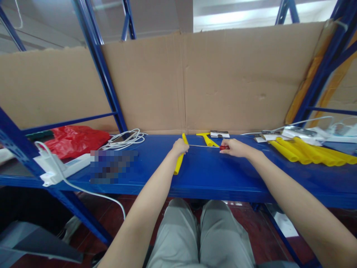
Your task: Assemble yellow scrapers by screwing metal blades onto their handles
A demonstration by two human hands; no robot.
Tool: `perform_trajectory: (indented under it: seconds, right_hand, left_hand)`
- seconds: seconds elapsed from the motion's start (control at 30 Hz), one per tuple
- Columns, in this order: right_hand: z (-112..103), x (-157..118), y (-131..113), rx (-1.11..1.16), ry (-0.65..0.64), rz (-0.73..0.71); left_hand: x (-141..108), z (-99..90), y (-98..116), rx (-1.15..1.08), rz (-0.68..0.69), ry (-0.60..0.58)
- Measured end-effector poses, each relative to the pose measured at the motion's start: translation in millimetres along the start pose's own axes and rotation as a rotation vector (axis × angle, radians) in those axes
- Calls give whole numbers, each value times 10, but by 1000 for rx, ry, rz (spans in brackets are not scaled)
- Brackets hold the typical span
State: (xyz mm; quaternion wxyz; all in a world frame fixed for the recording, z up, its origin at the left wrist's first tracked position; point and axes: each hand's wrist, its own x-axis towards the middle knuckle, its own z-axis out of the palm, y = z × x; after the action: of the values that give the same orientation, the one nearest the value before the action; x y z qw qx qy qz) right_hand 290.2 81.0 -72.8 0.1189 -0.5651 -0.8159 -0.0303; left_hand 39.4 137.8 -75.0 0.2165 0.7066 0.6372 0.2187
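My left hand (180, 147) is wrapped around a yellow tube-like handle (178, 165), which slants from upper right to lower left above the blue shelf. In my right hand (236, 147) is a screwdriver (224, 147) with a red grip. Its thin metal shaft runs leftward to the yellow handle beside my left fingers; I cannot tell whether the tip sits inside it. Just behind the shaft lies a yellow T-shaped piece (206, 139), partly overlapped by the shaft. A small black-and-white packet (219, 134) rests behind my right hand.
Several yellow tubes (309, 150) lie at the right. A red plastic bag (79, 139), coiled white cable (126, 138) and power strip (72, 165) are at the left. A cardboard sheet (223, 82) walls off the back of the blue shelf (223, 178), between blue posts (104, 78).
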Motion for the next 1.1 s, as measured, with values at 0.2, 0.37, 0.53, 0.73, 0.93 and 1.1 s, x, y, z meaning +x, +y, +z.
perform_trajectory:
  seconds: [0.2,0.37,0.53,0.73,0.93,1.1]
  right_hand:
    - [-8,-20,-23,-4,24,-16]
    - [7,-18,-8,-19,29,-35]
    - [34,5,21,-7,16,-7]
    - [26,-2,136,41,9,41]
    - [-19,-36,312,68,19,98]
    - [-44,-60,392,107,2,109]
  left_hand:
    - [14,9,-2,5,-3,2]
    - [11,6,5,-3,-8,-1]
    - [-15,5,26,-34,-11,-22]
    - [-168,-20,109,-340,-12,-127]
    - [-234,-28,164,-582,28,-204]
    - [-198,-23,164,-654,25,-139]
